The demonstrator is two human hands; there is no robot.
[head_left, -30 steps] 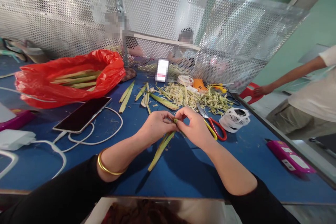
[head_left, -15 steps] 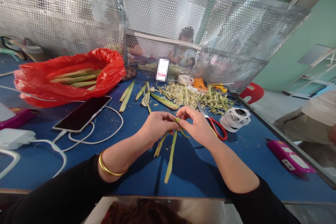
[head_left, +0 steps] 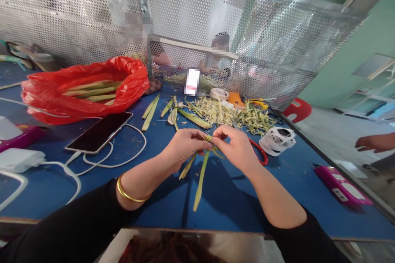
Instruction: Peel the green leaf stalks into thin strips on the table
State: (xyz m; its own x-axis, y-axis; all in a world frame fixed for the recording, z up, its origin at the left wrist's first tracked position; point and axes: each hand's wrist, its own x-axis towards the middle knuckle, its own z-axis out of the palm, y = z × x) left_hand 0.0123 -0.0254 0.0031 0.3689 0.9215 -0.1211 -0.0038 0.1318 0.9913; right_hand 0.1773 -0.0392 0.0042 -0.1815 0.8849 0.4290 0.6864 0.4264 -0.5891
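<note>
My left hand (head_left: pixel 183 146) and my right hand (head_left: pixel 236 149) meet above the blue table (head_left: pixel 154 181), both pinched on the top end of green leaf strips (head_left: pixel 200 178). Two strips hang down from my fingers toward the table, one long and one shorter. A gold bangle sits on my left wrist. Red-handled scissors (head_left: pixel 258 153) lie just behind my right hand, partly hidden by it.
A red plastic bag (head_left: pixel 129 78) holding green stalks lies at the back left. A phone (head_left: pixel 100 132) with a white cable lies left of my hands. Leaf trimmings (head_left: pixel 228 115) are piled behind, beside a white tape roll (head_left: pixel 277 139). A pink box (head_left: pixel 342 185) lies right. Another person's hand (head_left: pixel 370 143) shows at the right edge.
The single bundle has parted into two hanging strips. The person on the right has moved away; only a hand remains in view.
</note>
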